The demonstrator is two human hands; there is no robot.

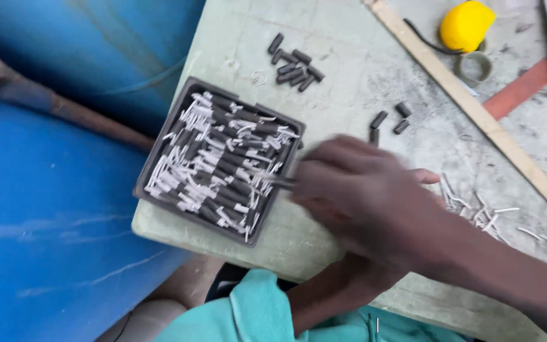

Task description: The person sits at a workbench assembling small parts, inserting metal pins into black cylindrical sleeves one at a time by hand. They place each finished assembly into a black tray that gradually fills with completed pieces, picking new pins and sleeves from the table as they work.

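My right hand (362, 196) reaches left across the pale green table (362, 76), blurred by motion. Its fingertips pinch a small dark tube (281, 182) at the right edge of a dark square tray (159, 136). The tray is filled with several dark tubes and thin white pins. My left hand (349, 278) sits below the right one at the table's near edge. It is mostly hidden by my right wrist, so its fingers do not show.
Loose dark tubes lie in a far group (295, 66) and a smaller one (390, 120). White pins (485, 215) are scattered at the right. A wooden strip (476, 107), a yellow object (466, 25) and a tape roll (474, 66) lie beyond. Blue barrels (52, 221) stand left.
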